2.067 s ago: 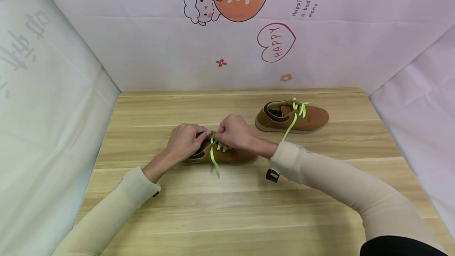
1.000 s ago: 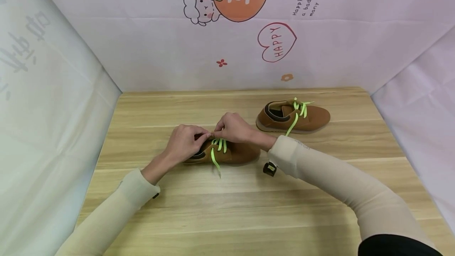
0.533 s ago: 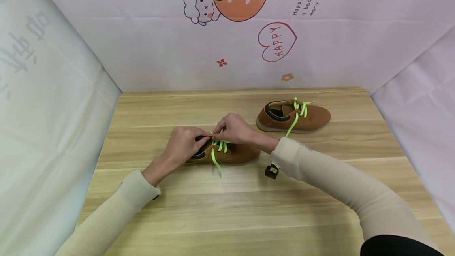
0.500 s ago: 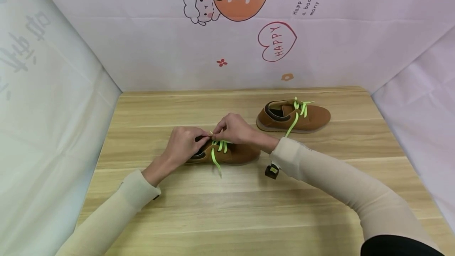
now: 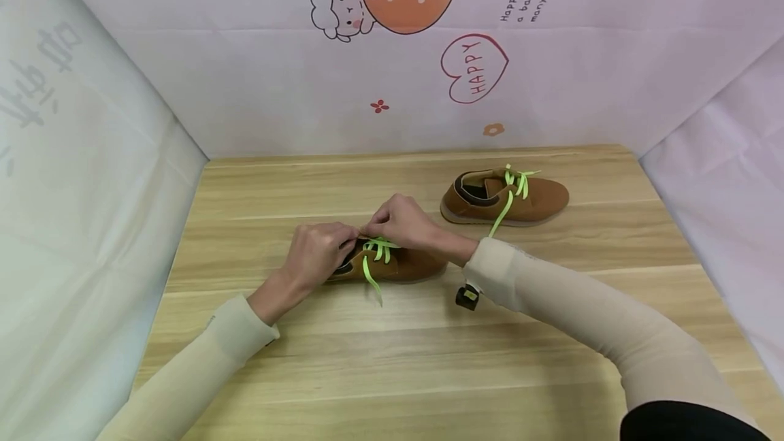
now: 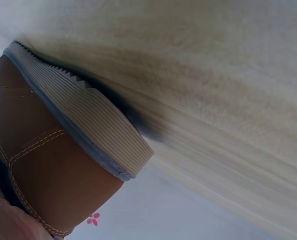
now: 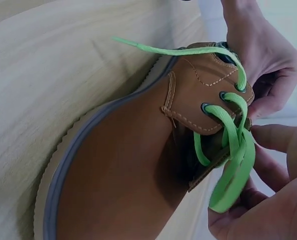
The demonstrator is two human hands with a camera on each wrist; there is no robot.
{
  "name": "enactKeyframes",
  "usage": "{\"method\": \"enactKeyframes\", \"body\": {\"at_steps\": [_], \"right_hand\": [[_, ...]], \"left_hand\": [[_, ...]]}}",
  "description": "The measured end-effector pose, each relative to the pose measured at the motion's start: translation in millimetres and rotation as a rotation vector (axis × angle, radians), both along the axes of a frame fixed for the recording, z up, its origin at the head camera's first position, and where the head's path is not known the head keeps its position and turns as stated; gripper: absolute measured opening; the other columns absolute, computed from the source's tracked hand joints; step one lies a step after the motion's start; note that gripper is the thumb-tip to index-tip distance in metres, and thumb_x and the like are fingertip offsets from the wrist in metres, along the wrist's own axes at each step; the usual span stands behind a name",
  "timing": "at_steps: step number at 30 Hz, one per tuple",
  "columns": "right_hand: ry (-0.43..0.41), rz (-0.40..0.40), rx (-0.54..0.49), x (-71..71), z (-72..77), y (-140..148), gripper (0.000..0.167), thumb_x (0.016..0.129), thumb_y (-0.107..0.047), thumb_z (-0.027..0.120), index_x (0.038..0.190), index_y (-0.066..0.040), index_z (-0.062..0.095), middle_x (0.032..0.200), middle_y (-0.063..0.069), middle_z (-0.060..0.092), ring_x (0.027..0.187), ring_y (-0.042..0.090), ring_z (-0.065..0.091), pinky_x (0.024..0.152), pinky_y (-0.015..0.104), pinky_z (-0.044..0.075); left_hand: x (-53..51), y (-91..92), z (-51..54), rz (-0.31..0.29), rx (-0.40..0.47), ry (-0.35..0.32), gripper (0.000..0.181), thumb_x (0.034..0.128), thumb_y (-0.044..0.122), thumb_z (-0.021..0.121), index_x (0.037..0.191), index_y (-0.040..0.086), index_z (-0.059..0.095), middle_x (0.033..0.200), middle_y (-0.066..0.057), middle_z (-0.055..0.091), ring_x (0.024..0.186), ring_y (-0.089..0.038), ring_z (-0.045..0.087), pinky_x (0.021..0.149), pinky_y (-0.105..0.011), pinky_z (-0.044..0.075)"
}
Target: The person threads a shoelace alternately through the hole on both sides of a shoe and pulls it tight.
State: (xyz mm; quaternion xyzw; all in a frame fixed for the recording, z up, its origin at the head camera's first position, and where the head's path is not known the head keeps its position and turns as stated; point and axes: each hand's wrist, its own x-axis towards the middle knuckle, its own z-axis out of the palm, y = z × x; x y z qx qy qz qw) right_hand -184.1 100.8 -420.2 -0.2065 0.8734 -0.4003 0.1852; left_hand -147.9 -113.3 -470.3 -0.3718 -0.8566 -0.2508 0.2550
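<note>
A brown leather shoe [image 5: 419, 265] with bright green laces stands on the table, toe to the right. My left hand [image 5: 318, 250] is at its opening, thumb and finger pinching at the top of the tongue [image 7: 248, 123]. My right hand [image 5: 404, 223] meets it there, curled fingers holding the green shoelace [image 7: 233, 185], which bends in a loop beside the eyelets. The near lace end [image 5: 371, 281] hangs loose over the shoe's side. In the left wrist view the heel [image 6: 63, 175] and ribbed sole show; the left fingertips are hidden there.
A second brown shoe [image 5: 545, 199] with green laces stands farther back at the right, one lace trailing toward the right sleeve [image 5: 508, 271]. White printed cloth [image 5: 275, 94] walls the back and sides of the wooden table [image 5: 367, 373].
Two seconds ago the right fingers were lower, over the lacing; they have risen to the tongue beside the left fingertips. The left hand has turned slightly. The shoes have stayed nearly in place.
</note>
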Motion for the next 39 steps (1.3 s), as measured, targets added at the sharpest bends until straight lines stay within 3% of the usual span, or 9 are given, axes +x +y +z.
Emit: {"method": "enactKeyframes", "body": {"at_steps": [4, 9, 13, 17, 21, 25, 33, 39], "right_hand": [[0.002, -0.031, -0.006, -1.0, -2.0, -4, 0.015, 0.095, -0.019, 0.081, 0.083, -0.014, 0.087, 0.079, -0.006, 0.079, 0.061, 0.006, 0.050, 0.063, 0.022, 0.041], [-0.031, -0.066, 0.003, -1.9, -2.0, -7, 0.013, 0.094, -0.015, 0.082, 0.083, -0.011, 0.087, 0.083, -0.002, 0.080, 0.057, 0.007, 0.047, 0.058, 0.022, 0.037], [-0.082, -0.087, 0.012, -4.7, -1.0, -9, 0.013, 0.098, -0.014, 0.077, 0.089, -0.009, 0.086, 0.091, 0.001, 0.081, 0.068, 0.008, 0.057, 0.062, 0.022, 0.042], [-0.121, -0.113, -0.009, -11.9, -0.8, -10, 0.017, 0.103, -0.017, 0.071, 0.098, -0.006, 0.083, 0.101, 0.004, 0.080, 0.088, 0.014, 0.068, 0.076, 0.027, 0.053], [-0.207, -0.152, -0.144, -23.5, 1.5, -11, 0.019, 0.107, -0.013, 0.064, 0.106, 0.001, 0.077, 0.105, 0.012, 0.078, 0.099, 0.031, 0.073, 0.090, 0.045, 0.059], [-0.349, -0.216, -0.319, -37.7, 5.4, -12, 0.020, 0.108, -0.008, 0.060, 0.113, 0.008, 0.070, 0.106, 0.022, 0.077, 0.103, 0.042, 0.073, 0.097, 0.052, 0.059], [-0.466, -0.324, -0.403, -63.8, 7.2, -11, 0.027, 0.109, -0.008, 0.058, 0.122, 0.015, 0.065, 0.107, 0.024, 0.077, 0.080, 0.019, 0.075, 0.098, 0.047, 0.058], [-0.469, -0.384, -0.439, -80.6, 5.7, -9, 0.022, 0.109, -0.006, 0.058, 0.117, 0.012, 0.069, 0.109, 0.027, 0.076, 0.077, 0.020, 0.075, 0.098, 0.046, 0.058]], "left_hand": [[1.1, 0.2, -1.2, 0.005, -0.006, 0.048, 0.009, 0.0825, -0.004, 0.087, 0.086, 0.003, 0.081, 0.083, -0.010, 0.080, 0.070, -0.024, 0.078, 0.058, -0.033, 0.061], [2.2, 0.0, -1.4, 0.011, -0.010, 0.062, 0.009, 0.0820, -0.003, 0.087, 0.087, 0.002, 0.082, 0.084, -0.011, 0.080, 0.071, -0.024, 0.079, 0.059, -0.034, 0.062], [1.7, -0.7, -0.7, 0.007, -0.009, 0.061, 0.009, 0.0824, -0.003, 0.087, 0.087, 0.002, 0.082, 0.084, -0.011, 0.080, 0.072, -0.024, 0.079, 0.060, -0.034, 0.062], [1.0, -0.7, 0.1, -0.006, -0.001, 0.051, 0.008, 0.0832, -0.003, 0.086, 0.086, 0.003, 0.081, 0.084, -0.011, 0.080, 0.072, -0.025, 0.079, 0.061, -0.033, 0.063], [0.5, -0.5, -0.1, -0.011, 0.007, 0.047, 0.009, 0.0823, -0.003, 0.087, 0.085, 0.003, 0.081, 0.083, -0.010, 0.080, 0.070, -0.024, 0.078, 0.060, -0.032, 0.062], [0.5, -0.5, -0.2, -0.008, 0.005, 0.032, 0.010, 0.0806, -0.003, 0.088, 0.085, 0.003, 0.081, 0.082, -0.010, 0.080, 0.069, -0.023, 0.078, 0.058, -0.031, 0.061], [0.5, -1.6, -1.0, -0.007, 0.023, -0.017, 0.011, 0.0807, -0.003, 0.088, 0.086, 0.003, 0.081, 0.082, -0.010, 0.080, 0.069, -0.023, 0.078, 0.058, -0.031, 0.061], [0.0, -1.1, -0.8, -0.011, 0.035, -0.019, 0.012, 0.0808, -0.002, 0.089, 0.089, 0.003, 0.081, 0.084, -0.010, 0.080, 0.070, -0.023, 0.078, 0.059, -0.031, 0.061]]}}
